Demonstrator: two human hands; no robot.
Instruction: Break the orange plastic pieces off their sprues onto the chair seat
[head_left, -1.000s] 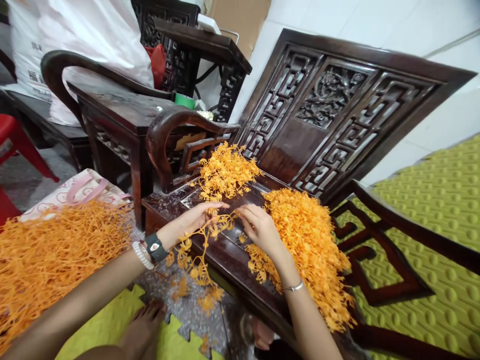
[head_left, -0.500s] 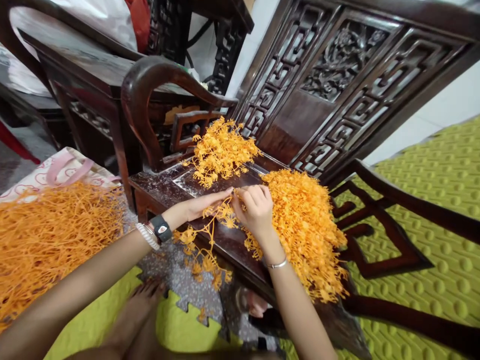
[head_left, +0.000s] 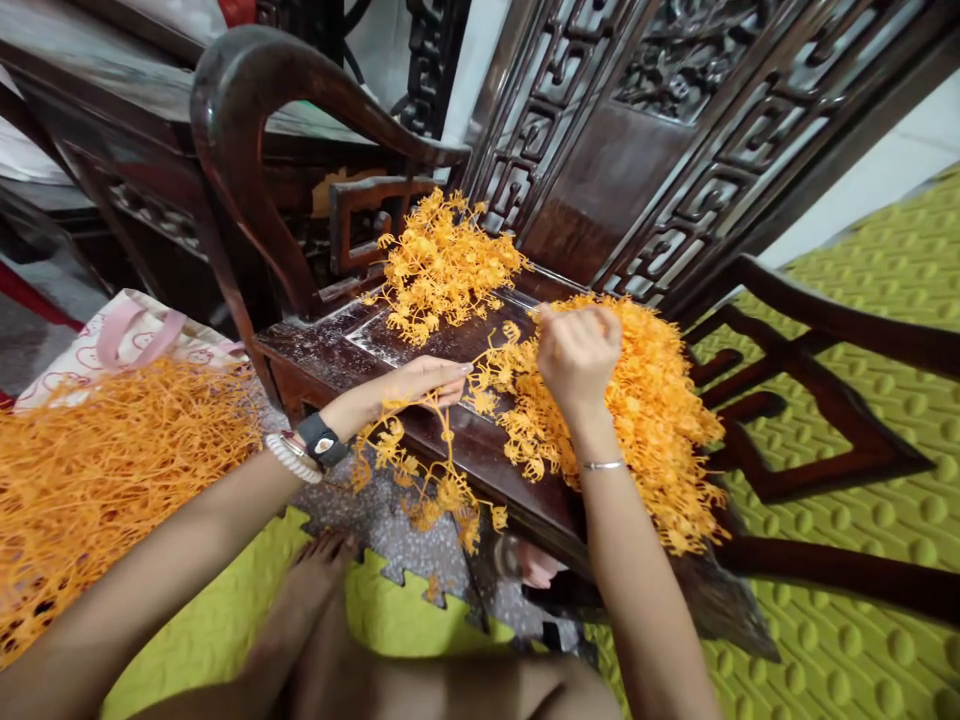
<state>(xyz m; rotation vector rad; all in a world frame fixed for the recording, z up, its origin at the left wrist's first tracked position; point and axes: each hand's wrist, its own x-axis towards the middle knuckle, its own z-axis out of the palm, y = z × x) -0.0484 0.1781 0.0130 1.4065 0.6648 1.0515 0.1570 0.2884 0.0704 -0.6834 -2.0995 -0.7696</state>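
Observation:
My left hand [head_left: 409,387] pinches an orange plastic flower sprig [head_left: 420,470] that dangles over the front edge of a dark carved wooden chair seat [head_left: 390,340]. My right hand [head_left: 577,355] is raised above the seat, closed on a small orange piece pulled from that sprig, right over a big heap of orange flower pieces [head_left: 660,420]. A smaller pile of orange pieces [head_left: 442,265] lies at the back of the seat. I wear a black watch and a white band on the left wrist and a thin bracelet on the right.
A large mass of orange stems [head_left: 97,480] lies at the left beside a pink-handled bag [head_left: 135,330]. Another dark wooden armchair stands behind. Green foam mats [head_left: 862,640] cover the floor. My bare foot [head_left: 315,570] rests below the seat.
My right hand has lifted up and to the right, away from the left hand, over the big heap. The camera has moved closer to the chair.

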